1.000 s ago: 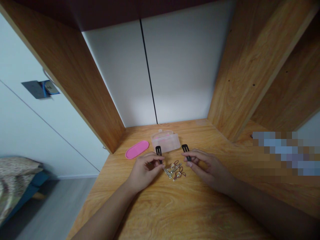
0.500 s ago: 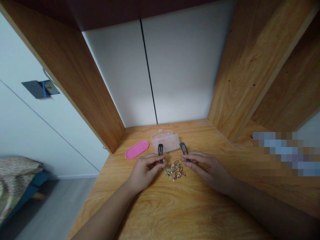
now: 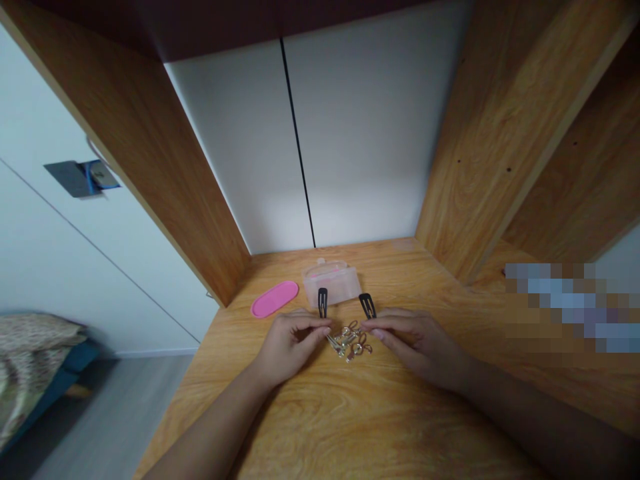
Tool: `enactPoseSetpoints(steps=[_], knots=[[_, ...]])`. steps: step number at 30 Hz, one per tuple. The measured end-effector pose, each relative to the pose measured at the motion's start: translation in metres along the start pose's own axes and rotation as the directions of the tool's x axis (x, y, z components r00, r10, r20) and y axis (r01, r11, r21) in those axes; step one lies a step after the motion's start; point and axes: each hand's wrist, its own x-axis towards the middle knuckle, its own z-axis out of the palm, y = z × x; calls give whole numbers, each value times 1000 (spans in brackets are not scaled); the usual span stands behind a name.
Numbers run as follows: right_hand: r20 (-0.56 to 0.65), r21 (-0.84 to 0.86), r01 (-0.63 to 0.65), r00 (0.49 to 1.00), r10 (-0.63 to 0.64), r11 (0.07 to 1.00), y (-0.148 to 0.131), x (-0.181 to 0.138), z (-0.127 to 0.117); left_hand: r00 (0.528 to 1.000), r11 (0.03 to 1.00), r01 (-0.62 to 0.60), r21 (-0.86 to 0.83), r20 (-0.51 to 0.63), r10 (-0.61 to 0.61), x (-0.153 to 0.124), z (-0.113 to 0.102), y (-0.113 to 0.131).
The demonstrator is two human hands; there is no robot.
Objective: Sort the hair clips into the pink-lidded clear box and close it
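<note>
Between thumb and fingers, my left hand [image 3: 295,340] pinches a black snap hair clip [image 3: 323,302], its rounded end pointing up and away from me. A second black snap hair clip [image 3: 367,305] is pinched the same way in my right hand [image 3: 417,340], tilted a little to the left. On the desk between the two hands lies a small pile of metal clips [image 3: 350,341], gold and brownish in colour; single pieces are hard to make out. Just beyond the clips stands a translucent plastic box [image 3: 335,287].
A pink oval lid [image 3: 275,299] lies left of the box on the wooden desk [image 3: 320,427]. Wooden side panels [image 3: 465,133] and a white back panel [image 3: 360,147] enclose the desk's far end. A blurred-out patch covers the right side. Patterned fabric [image 3: 35,367] shows at lower left.
The right-hand clip has turned and dropped slightly, and my right fingertips have closed in around its lower end. The left-hand clip has shifted only a little in the fingers.
</note>
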Motion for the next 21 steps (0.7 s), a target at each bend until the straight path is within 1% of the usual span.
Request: enactPoseSetpoints(steps=[3, 6, 9, 11, 13, 16, 21], knots=[[-10, -7, -5, 1000, 5, 1000, 3, -1, 1, 1000, 1000, 26, -7, -3, -26, -1, 2, -8], [-34, 55, -47, 998, 49, 997, 5, -2, 3, 996, 990, 76, -122, -28, -81, -1, 5, -13], [-66, 164, -163, 982, 175, 973, 4, -3, 6, 984, 936, 138, -323, -65, -167, -1, 8, -11], [-73, 234, -228, 965, 251, 945, 2, -2, 6, 978, 904, 169, -394, -50, -204, -1, 9, -6], [-74, 285, -266, 952, 298, 921, -1, -1, 6, 977, 899, 186, -397, -24, -213, -1, 8, -3], [-51, 323, -281, 948, 314, 904, -2, 0, 5, 981, 918, 177, -355, -9, -192, -2, 6, -2], [-38, 327, -214, 970, 239, 920, 5, -1, 5, 991, 952, 133, -276, 22, -133, -2, 3, -8]])
